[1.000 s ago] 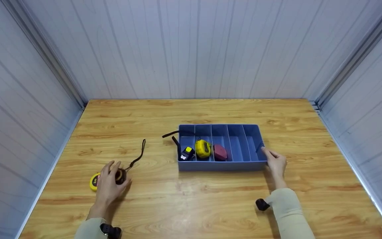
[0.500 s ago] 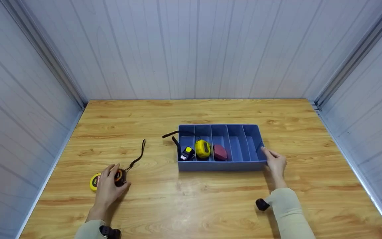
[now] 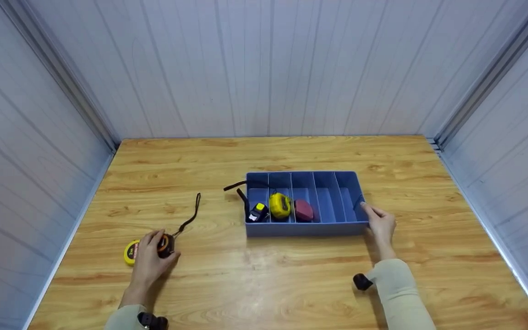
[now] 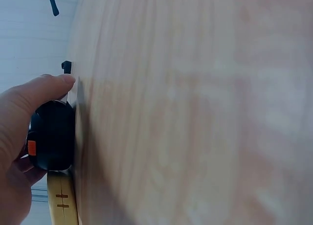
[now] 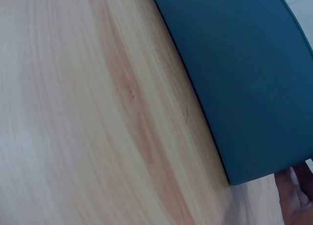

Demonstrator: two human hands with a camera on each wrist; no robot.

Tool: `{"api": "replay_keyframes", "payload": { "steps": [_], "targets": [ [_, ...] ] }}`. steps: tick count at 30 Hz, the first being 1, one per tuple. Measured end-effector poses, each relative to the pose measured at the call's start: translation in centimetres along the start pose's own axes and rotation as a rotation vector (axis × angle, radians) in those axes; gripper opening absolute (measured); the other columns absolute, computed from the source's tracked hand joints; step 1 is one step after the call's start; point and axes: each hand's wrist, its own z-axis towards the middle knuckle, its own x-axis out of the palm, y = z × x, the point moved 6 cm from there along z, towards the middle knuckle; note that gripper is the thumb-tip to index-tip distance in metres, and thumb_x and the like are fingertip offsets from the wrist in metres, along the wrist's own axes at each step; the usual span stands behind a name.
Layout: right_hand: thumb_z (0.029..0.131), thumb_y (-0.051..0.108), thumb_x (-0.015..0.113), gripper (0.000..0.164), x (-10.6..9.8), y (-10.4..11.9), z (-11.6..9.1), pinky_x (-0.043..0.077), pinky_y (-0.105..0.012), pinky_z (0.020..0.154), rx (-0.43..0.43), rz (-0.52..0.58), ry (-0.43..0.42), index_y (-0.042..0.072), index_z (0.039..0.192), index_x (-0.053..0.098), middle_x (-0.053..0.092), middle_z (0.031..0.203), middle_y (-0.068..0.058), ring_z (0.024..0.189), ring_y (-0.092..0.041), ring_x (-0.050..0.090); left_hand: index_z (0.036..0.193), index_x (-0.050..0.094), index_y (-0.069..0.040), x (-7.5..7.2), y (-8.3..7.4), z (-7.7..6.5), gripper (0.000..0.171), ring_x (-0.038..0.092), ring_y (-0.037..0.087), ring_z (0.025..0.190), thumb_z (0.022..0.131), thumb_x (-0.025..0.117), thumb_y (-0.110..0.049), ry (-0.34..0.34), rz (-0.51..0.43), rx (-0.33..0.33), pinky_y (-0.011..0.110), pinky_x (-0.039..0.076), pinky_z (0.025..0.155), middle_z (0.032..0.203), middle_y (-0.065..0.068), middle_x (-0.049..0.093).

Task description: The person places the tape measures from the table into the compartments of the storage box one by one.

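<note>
Near the table's left front, my left hand (image 3: 148,260) grips a black tape measure (image 3: 166,246) with an orange ring and a black wrist cord (image 3: 189,219). The left wrist view shows its dark case (image 4: 54,137) standing on the wood between thumb and fingers. Touching or almost touching it is a yellow tape measure (image 3: 130,252), partly covered by the hand. My right hand (image 3: 382,229) pinches the right wall of a blue divided box (image 3: 307,230), thumb over the rim. The right wrist view shows the box's side (image 5: 239,88) and a few fingers (image 5: 293,195) at its corner.
Inside the box, a black tape measure with a yellow button (image 3: 258,212), a yellow tape measure (image 3: 280,205) and a red one (image 3: 304,210) occupy the left compartments. Black cords (image 3: 235,185) hang over its left rim. White panel walls (image 3: 264,68) enclose the wooden table (image 3: 264,284).
The left hand's fingers have lowered slightly and closed in around the black tape measure. My right hand and the box have stayed in place.
</note>
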Motion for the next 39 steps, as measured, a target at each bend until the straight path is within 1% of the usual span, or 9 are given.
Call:
{"api": "replay_keyframes", "payload": {
  "steps": [6, 9, 12, 17, 20, 25, 27, 32, 39],
  "targets": [
    [0.071, 0.042, 0.070, 0.050, 0.1, -0.1, 0.1, 0.037, -0.033, 0.093, 0.013, -0.007, 0.009, 0.004, 0.103, 0.067, 0.059, 0.110, -0.013, 0.108, -0.024, 0.050, 0.124, 0.043, 0.011, 0.0, 0.0, 0.0, 0.069, 0.035, 0.041, 0.113, 0.069, 0.075, -0.014, -0.005, -0.010, 0.001, 0.050, 0.032, 0.092, 0.123, 0.029, 0.039],
    [0.069, 0.048, 0.070, 0.048, 0.3, -1.1, 0.9, 0.035, -0.035, 0.094, 0.022, -0.011, 0.010, 0.010, 0.099, 0.070, 0.060, 0.110, -0.011, 0.110, -0.025, 0.049, 0.122, 0.045, 0.012, -0.2, -0.3, 0.0, 0.066, 0.038, 0.042, 0.110, 0.068, 0.075, -0.011, -0.035, 0.005, 0.035, 0.051, 0.034, 0.090, 0.120, 0.030, 0.041],
    [0.063, 0.057, 0.069, 0.048, 0.7, -2.8, 2.4, 0.037, -0.032, 0.092, -0.003, -0.029, -0.037, 0.018, 0.091, 0.073, 0.063, 0.104, -0.005, 0.107, -0.021, 0.052, 0.119, 0.048, 0.013, -0.3, -0.5, 0.0, 0.064, 0.040, 0.043, 0.108, 0.066, 0.076, -0.008, -0.073, 0.020, 0.072, 0.052, 0.035, 0.087, 0.117, 0.031, 0.043],
    [0.059, 0.063, 0.068, 0.058, 1.1, -4.5, 3.8, 0.038, -0.028, 0.090, -0.014, -0.042, -0.054, 0.017, 0.094, 0.072, 0.064, 0.104, -0.003, 0.104, -0.016, 0.053, 0.119, 0.048, 0.013, -0.4, -0.7, 0.1, 0.064, 0.039, 0.043, 0.108, 0.066, 0.076, -0.010, -0.075, 0.035, 0.076, 0.054, 0.032, 0.089, 0.117, 0.030, 0.043],
    [0.062, 0.058, 0.069, 0.054, 1.0, -3.8, 3.3, 0.038, -0.030, 0.091, 0.004, -0.029, -0.040, 0.016, 0.096, 0.072, 0.062, 0.107, -0.005, 0.106, -0.018, 0.052, 0.120, 0.048, 0.012, -0.4, -0.8, 0.2, 0.064, 0.038, 0.042, 0.110, 0.068, 0.075, -0.011, -0.058, 0.029, 0.066, 0.054, 0.032, 0.089, 0.119, 0.030, 0.042],
    [0.066, 0.051, 0.071, 0.045, 0.4, -1.4, 1.2, 0.038, -0.031, 0.091, 0.024, -0.013, -0.029, 0.016, 0.094, 0.072, 0.062, 0.107, -0.007, 0.107, -0.022, 0.051, 0.122, 0.046, 0.011, -0.5, -1.4, 0.5, 0.065, 0.035, 0.041, 0.112, 0.068, 0.075, -0.010, -0.040, 0.010, 0.058, 0.052, 0.034, 0.089, 0.123, 0.029, 0.039],
    [0.068, 0.046, 0.071, 0.044, 0.3, -0.7, 0.5, 0.038, -0.033, 0.091, 0.029, 0.003, -0.022, 0.012, 0.096, 0.072, 0.061, 0.108, -0.009, 0.107, -0.024, 0.051, 0.122, 0.046, 0.011, -0.6, -1.7, 0.6, 0.066, 0.035, 0.041, 0.113, 0.068, 0.076, -0.009, -0.046, 0.001, 0.065, 0.052, 0.033, 0.090, 0.123, 0.029, 0.039],
    [0.070, 0.037, 0.072, 0.043, 0.1, 0.0, -0.2, 0.039, -0.033, 0.090, 0.043, 0.039, -0.023, 0.006, 0.098, 0.069, 0.060, 0.109, -0.012, 0.106, -0.023, 0.051, 0.122, 0.046, 0.012, -0.8, -2.7, 0.7, 0.066, 0.035, 0.042, 0.112, 0.066, 0.076, -0.006, -0.088, -0.027, 0.107, 0.052, 0.034, 0.089, 0.122, 0.030, 0.040],
    [0.071, 0.039, 0.071, 0.045, 0.0, 0.1, -0.1, 0.042, -0.034, 0.087, 0.028, 0.006, 0.003, 0.006, 0.102, 0.068, 0.059, 0.111, -0.011, 0.108, -0.022, 0.050, 0.119, 0.049, 0.011, -1.0, -4.1, 0.9, 0.063, 0.039, 0.041, 0.109, 0.065, 0.077, -0.006, -0.146, -0.047, 0.135, 0.051, 0.036, 0.087, 0.120, 0.029, 0.042]
  ]
}}
